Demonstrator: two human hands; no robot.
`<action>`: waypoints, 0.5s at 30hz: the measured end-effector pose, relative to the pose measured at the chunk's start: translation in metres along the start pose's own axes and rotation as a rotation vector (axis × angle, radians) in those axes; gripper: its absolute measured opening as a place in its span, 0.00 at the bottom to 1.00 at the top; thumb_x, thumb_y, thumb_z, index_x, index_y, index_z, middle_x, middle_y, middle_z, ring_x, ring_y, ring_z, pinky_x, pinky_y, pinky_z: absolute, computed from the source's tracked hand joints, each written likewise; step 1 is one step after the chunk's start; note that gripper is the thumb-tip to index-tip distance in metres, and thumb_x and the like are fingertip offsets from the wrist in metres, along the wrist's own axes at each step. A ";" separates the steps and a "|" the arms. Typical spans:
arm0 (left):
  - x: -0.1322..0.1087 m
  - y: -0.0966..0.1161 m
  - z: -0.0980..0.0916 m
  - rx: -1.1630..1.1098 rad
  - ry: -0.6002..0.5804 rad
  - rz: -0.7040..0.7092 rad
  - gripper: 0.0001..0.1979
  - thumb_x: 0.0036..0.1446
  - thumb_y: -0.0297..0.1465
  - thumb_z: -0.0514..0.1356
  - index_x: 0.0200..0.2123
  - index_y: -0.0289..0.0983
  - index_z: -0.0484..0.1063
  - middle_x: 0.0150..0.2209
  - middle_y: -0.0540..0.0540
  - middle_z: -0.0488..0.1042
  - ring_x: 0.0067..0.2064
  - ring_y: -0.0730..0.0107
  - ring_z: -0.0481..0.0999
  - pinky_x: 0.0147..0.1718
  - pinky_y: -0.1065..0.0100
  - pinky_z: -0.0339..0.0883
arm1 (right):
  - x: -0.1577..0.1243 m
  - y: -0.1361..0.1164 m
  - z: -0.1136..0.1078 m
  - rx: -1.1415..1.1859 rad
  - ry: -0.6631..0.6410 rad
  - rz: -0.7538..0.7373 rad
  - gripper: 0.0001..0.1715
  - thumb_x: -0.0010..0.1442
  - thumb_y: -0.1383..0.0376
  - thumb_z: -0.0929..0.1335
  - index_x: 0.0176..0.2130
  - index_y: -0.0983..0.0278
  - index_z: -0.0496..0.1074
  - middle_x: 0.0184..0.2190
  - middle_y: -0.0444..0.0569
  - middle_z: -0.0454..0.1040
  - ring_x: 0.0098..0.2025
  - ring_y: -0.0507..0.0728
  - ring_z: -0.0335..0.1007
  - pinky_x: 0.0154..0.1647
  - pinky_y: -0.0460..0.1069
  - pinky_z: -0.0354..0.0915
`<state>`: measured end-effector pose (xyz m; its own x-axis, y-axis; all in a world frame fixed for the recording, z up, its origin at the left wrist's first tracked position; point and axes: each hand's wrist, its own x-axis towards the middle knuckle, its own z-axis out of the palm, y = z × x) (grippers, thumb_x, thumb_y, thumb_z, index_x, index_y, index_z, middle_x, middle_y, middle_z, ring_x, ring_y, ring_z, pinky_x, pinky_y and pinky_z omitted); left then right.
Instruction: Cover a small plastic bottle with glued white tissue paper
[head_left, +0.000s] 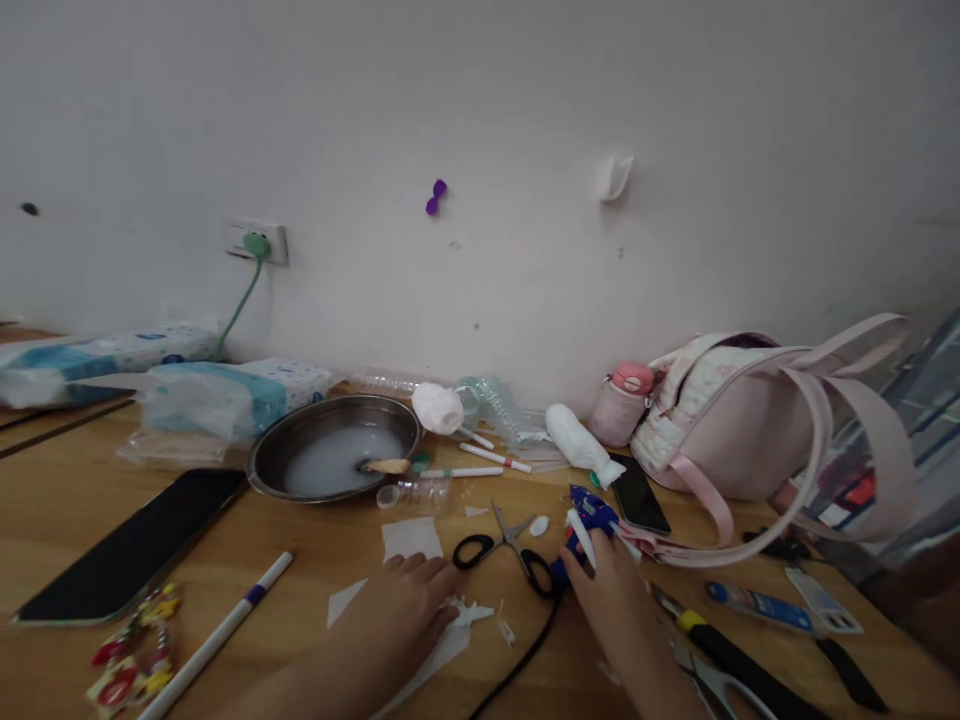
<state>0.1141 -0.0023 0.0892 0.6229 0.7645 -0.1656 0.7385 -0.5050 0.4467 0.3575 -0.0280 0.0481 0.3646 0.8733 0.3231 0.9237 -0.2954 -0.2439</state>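
Observation:
My left hand [401,610] lies palm down on cut white paper [431,665], its fingers resting on the sheet. Beside its thumb is a jagged white scrap [472,611]. A square of white paper [412,538] lies just beyond the fingertips. My right hand [611,590] is closed around a blue glue gun [594,508], partly covering it. At its thumb and fingers is a white rod-like piece [582,537]; whether it belongs to the gun I cannot tell. A black cord [525,660] runs from the gun toward me. Open scissors [506,540] with black handles lie between my hands.
A metal basin [259,465] of cloudy liquid stands behind left, near a dark tablet [135,545] and a white marker [225,630]. White wrapped bottle [577,440], phone [641,495] and pink bag [742,430] are behind right. Pliers [720,645] and a blue-labelled pack [757,605] lie right.

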 end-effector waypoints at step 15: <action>-0.002 0.006 0.029 0.016 -0.013 -0.016 0.18 0.56 0.33 0.54 0.48 0.39 0.72 0.51 0.38 0.74 0.51 0.50 0.72 0.50 0.54 0.63 | 0.016 -0.024 -0.003 -0.034 -0.146 0.152 0.17 0.64 0.55 0.62 0.43 0.66 0.66 0.35 0.57 0.79 0.34 0.63 0.78 0.28 0.51 0.63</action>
<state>0.1249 -0.0189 0.0667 0.6141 0.7674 -0.1846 0.7527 -0.4990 0.4294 0.3414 -0.0080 0.0615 0.4816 0.8638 0.1483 0.8636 -0.4389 -0.2482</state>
